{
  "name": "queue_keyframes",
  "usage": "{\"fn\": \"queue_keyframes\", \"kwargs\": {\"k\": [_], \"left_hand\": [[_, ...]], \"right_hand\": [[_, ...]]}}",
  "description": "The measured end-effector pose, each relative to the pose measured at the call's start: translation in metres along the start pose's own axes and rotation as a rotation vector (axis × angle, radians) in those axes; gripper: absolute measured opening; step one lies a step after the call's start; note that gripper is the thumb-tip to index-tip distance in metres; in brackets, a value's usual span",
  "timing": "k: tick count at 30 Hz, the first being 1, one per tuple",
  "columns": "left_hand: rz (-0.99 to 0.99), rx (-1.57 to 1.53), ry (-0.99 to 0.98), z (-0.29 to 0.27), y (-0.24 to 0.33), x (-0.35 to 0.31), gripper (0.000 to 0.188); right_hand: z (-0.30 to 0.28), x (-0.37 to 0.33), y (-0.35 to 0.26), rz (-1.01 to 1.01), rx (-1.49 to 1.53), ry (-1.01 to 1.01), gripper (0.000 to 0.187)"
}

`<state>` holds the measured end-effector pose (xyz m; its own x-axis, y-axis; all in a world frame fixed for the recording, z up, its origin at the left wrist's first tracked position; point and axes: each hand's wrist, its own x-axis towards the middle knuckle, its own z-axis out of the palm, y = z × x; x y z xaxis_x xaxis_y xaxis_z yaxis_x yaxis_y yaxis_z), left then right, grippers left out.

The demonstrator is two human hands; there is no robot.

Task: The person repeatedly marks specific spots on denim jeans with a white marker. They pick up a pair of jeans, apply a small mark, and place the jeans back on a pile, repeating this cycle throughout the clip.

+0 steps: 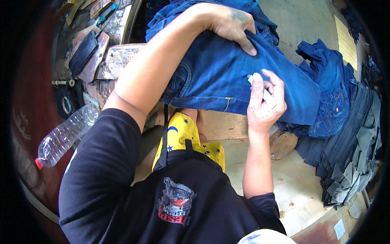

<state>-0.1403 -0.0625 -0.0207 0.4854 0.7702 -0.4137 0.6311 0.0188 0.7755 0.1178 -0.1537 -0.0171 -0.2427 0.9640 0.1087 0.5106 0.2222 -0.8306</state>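
Observation:
Blue jeans (211, 77) lie spread before me, with a seam along the near edge. My left hand (231, 26) is at their far side. Its thumb lies stretched on the denim, while the other fingers curl at a fold and their tips are hidden, so it appears to grip the cloth. Closed round a slim white stick (267, 99) with a pale grey tip, my right hand (266, 101) is just over the denim, right of the middle. What kind of tool the stick is, I cannot make out.
A pile of blue denim garments (331, 89) lies at the right, beside dark grey cloth (345, 150). At the left are a clear plastic bottle (67, 136) with a red cap and a dark flat case (83, 55) on a worn bench. A round wooden piece (283, 145) sits below the jeans.

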Motion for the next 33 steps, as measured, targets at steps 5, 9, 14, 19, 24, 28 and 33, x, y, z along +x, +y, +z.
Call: {"fn": "queue_keyframes", "kwargs": {"k": [5,9,14,19,24,28,33], "left_hand": [[0.158,0.275,0.501,0.02,-0.002,0.005,0.036],[0.153,0.312,0.617,0.028,-0.006,0.009,0.03],[0.141,0.306,0.653,0.026,-0.006,0.008,0.021],[0.147,0.301,0.706,0.028,-0.006,0.01,0.02],[0.155,0.35,0.759,0.032,-0.008,0.011,0.02],[0.202,0.363,0.849,0.035,-0.006,0.011,0.02],[0.216,0.34,0.842,0.034,-0.007,0.011,0.022]], "right_hand": [[0.001,0.0,0.004,-0.375,-0.171,-0.06,0.019],[0.002,0.004,0.007,-0.418,-0.167,-0.03,0.017],[0.031,0.039,0.003,-0.404,-0.116,-0.029,0.013],[0.043,0.056,-0.005,-0.427,-0.068,-0.017,0.013],[0.034,0.034,-0.005,-0.375,-0.079,-0.047,0.015],[0.032,0.008,0.001,-0.455,-0.125,0.031,0.015],[0.019,-0.015,-0.004,-0.423,-0.095,-0.016,0.015]]}}
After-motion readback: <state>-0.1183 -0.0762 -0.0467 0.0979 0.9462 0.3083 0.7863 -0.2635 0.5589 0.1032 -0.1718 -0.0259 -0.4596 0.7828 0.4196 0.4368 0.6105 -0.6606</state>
